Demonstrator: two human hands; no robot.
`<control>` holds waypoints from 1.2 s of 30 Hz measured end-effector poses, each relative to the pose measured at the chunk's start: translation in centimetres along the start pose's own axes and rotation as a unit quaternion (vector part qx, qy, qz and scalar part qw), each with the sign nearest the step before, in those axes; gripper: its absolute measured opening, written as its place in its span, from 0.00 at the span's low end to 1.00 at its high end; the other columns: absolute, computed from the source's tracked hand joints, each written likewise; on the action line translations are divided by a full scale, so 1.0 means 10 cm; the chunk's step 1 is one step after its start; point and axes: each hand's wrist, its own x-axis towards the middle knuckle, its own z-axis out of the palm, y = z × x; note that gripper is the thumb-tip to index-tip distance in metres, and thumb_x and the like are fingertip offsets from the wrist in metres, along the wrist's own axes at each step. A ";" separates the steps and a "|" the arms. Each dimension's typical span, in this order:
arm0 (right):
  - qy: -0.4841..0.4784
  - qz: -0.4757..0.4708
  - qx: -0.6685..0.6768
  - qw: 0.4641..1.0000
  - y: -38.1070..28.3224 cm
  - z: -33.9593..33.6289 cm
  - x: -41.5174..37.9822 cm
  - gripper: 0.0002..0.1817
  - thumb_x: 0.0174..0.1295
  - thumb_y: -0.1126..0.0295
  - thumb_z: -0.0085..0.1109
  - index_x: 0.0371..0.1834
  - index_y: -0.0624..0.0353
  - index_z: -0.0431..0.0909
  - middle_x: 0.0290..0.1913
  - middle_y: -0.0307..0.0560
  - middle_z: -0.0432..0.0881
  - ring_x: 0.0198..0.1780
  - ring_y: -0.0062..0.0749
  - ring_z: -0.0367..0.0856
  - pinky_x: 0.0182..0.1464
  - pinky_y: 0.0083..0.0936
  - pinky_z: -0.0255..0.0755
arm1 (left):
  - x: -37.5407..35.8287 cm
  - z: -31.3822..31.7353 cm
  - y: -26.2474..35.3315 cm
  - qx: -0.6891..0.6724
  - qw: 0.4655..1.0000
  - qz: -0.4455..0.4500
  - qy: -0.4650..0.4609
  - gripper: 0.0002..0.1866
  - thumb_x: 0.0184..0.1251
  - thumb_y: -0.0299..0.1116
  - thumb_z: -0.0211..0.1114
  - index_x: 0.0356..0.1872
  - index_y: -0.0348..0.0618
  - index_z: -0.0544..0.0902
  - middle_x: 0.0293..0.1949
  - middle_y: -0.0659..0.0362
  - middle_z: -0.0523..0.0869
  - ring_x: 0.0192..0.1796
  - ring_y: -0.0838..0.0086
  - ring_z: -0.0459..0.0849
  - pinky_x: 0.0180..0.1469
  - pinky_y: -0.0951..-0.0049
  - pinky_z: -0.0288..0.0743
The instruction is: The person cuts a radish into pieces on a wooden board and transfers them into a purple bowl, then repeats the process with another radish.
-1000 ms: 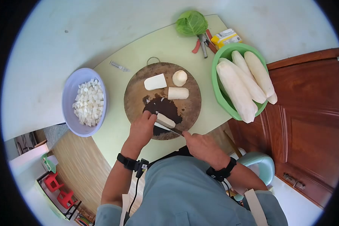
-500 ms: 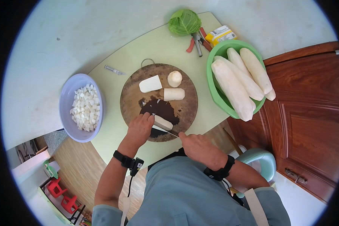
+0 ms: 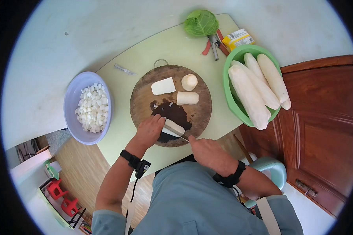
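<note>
A round wooden chopping board (image 3: 143, 100) carries several pieces of peeled white radish. My right hand (image 3: 210, 154) is closed around the handle of a knife (image 3: 184, 138), whose blade lies along a radish piece (image 3: 174, 127) at the board's near side. Holding that piece by its left end is my left hand (image 3: 150, 130), fingers bent and closed on it. A slim white strip sits along the near side of the blade. Farther back are a flat-cut radish chunk (image 3: 163, 86), a rounded one (image 3: 189, 82) and a short cylinder (image 3: 188, 98). Dark wet patches mark the wood.
On the left stands a lilac bowl (image 3: 69, 105) with diced white radish. A green basin (image 3: 226, 84) at right holds several whole peeled radishes. Behind are a cabbage (image 3: 201, 23), a red-handled tool (image 3: 213, 47), a yellow-white packet (image 3: 238, 39) and a small cutter (image 3: 124, 69).
The whole view has shifted slightly, so the board and basin appear farther right. Both hands stay at the same radish piece, and the knife blade has moved little against it.
</note>
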 end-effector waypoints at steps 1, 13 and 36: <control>-0.003 0.004 0.000 1.000 -0.01 0.00 0.00 0.09 0.68 0.75 0.45 0.45 0.67 0.72 0.32 0.65 0.85 0.38 0.61 0.88 0.40 0.52 0.81 | -0.01 0.00 -0.01 -0.004 1.000 0.005 0.001 0.06 0.59 0.21 0.58 0.36 0.41 0.73 0.38 0.52 0.77 0.44 0.53 0.82 0.46 0.55 0.77; 0.002 -0.005 -0.021 1.000 -0.04 0.01 0.06 0.10 0.68 0.75 0.45 0.48 0.67 0.73 0.31 0.64 0.85 0.37 0.60 0.88 0.38 0.51 0.81 | -0.02 0.12 -0.16 0.034 0.999 0.027 -0.005 0.04 0.63 0.27 0.57 0.39 0.44 0.75 0.37 0.57 0.77 0.44 0.62 0.82 0.44 0.60 0.79; 0.046 0.002 -0.055 0.997 0.42 0.56 0.28 0.15 0.71 0.70 0.45 0.57 0.60 0.74 0.31 0.60 0.86 0.36 0.61 0.86 0.38 0.55 0.78 | -0.03 0.11 0.05 0.144 0.989 0.024 0.038 0.07 0.58 0.28 0.63 0.37 0.47 0.76 0.36 0.60 0.75 0.42 0.65 0.81 0.40 0.61 0.78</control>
